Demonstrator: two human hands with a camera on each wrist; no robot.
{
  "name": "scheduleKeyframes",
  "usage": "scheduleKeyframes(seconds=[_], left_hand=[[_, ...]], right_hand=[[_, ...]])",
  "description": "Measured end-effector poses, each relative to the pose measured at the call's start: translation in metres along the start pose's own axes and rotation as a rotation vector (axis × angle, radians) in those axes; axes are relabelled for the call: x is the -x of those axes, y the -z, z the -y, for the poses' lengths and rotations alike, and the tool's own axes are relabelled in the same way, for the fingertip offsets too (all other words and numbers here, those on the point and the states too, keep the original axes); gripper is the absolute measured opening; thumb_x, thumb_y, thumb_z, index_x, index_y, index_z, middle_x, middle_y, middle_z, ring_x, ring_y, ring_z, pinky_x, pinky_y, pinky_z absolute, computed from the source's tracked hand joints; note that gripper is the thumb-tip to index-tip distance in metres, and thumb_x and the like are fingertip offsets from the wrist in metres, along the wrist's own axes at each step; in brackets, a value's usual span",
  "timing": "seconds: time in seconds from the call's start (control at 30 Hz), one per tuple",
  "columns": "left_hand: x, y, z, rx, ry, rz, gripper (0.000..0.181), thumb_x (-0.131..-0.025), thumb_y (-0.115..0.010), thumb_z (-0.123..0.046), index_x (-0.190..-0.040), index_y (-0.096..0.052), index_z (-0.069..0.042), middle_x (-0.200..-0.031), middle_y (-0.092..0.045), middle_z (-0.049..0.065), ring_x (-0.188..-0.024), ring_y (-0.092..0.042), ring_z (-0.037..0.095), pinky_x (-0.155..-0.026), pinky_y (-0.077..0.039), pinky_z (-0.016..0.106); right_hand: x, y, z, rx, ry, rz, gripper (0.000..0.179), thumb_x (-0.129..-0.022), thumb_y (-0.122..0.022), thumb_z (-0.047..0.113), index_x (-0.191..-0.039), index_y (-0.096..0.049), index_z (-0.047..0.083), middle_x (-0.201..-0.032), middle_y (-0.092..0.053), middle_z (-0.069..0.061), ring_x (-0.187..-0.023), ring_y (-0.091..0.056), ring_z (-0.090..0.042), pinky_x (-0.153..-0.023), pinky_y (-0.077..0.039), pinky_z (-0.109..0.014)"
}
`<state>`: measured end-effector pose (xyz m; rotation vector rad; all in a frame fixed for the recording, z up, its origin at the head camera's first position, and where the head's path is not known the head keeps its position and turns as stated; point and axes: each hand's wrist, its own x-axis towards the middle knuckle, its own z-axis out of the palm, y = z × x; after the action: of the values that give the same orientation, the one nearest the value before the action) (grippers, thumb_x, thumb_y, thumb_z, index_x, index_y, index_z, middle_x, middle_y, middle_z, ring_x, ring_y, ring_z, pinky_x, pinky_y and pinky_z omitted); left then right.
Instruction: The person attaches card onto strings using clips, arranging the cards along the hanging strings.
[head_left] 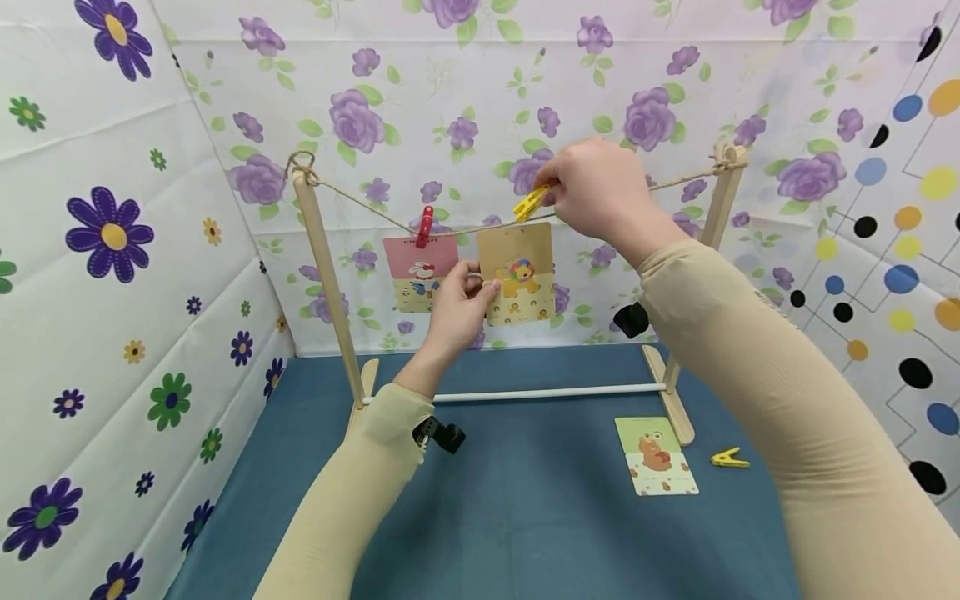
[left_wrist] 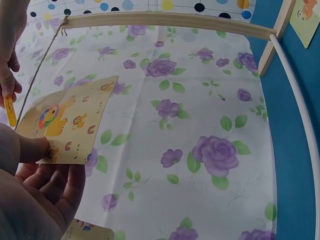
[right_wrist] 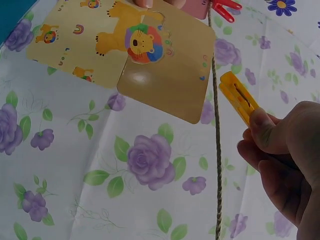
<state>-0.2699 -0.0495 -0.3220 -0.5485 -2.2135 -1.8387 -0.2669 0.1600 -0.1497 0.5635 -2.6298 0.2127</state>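
My left hand [head_left: 459, 307] pinches the left edge of a tan card with a lion [head_left: 517, 275], thumb in front and fingers behind in the left wrist view. The card's top edge is just below the twine [right_wrist: 217, 150]. A yellow clothespin [right_wrist: 239, 97] is pinched between thumb and fingers of my right hand [head_left: 600, 187]. Its tip points at the twine close above the card; in the right wrist view it is apart from the card. To the left, a pink card with a rabbit [head_left: 420, 271] hangs from the twine under a red clothespin [head_left: 424, 227].
Wooden posts [head_left: 330, 292] hold up the twine, and a white rod [head_left: 525, 393] joins their feet. On the blue table [head_left: 525, 500] lie a green card with a snail-like figure [head_left: 656, 457] and another yellow clothespin [head_left: 730, 458]. Flowered cloth [head_left: 360, 117] stands behind.
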Motion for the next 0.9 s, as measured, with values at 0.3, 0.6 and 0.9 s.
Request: scheduleKeyframes(seconds=[0.3, 0.6, 0.9], left_hand=[[-0.0013, -0.0016, -0.0004, -0.005, -0.018, -0.001, 0.019, -0.109, -0.064, -0.012, -0.124, -0.061, 0.001, -0.098, -0.074, 0.017, -0.078, -0.058, 0.019, -0.064, -0.045, 0.029], [-0.0011, -0.0035, -0.0017, -0.001, -0.009, -0.006, 0.019, -0.109, -0.064, -0.012, -0.123, -0.061, 0.0, -0.098, -0.074, 0.017, -0.079, -0.058, 0.019, -0.064, -0.044, 0.029], [-0.0016, -0.0056, -0.0006, 0.002, 0.003, -0.019, 0.019, -0.109, -0.065, -0.012, -0.123, -0.061, 0.0, -0.102, -0.075, 0.018, -0.084, -0.061, 0.019, -0.067, -0.046, 0.028]], right_hand=[[-0.0035, -0.0019, 0.0027, 0.01, -0.006, 0.007, 0.022, -0.104, -0.069, 0.012, -0.121, -0.084, 0.014, -0.12, -0.079, -0.009, -0.106, -0.073, -0.033, -0.072, -0.056, -0.048], [-0.003, -0.003, 0.002, 0.002, -0.014, 0.035, 0.022, -0.104, -0.07, 0.013, -0.121, -0.084, 0.015, -0.122, -0.078, -0.008, -0.107, -0.072, -0.033, -0.072, -0.056, -0.047], [-0.0009, -0.0051, -0.0004, 0.006, -0.005, 0.05, 0.022, -0.103, -0.07, 0.01, -0.121, -0.084, 0.012, -0.12, -0.079, -0.009, -0.109, -0.072, -0.034, -0.075, -0.057, -0.047]])
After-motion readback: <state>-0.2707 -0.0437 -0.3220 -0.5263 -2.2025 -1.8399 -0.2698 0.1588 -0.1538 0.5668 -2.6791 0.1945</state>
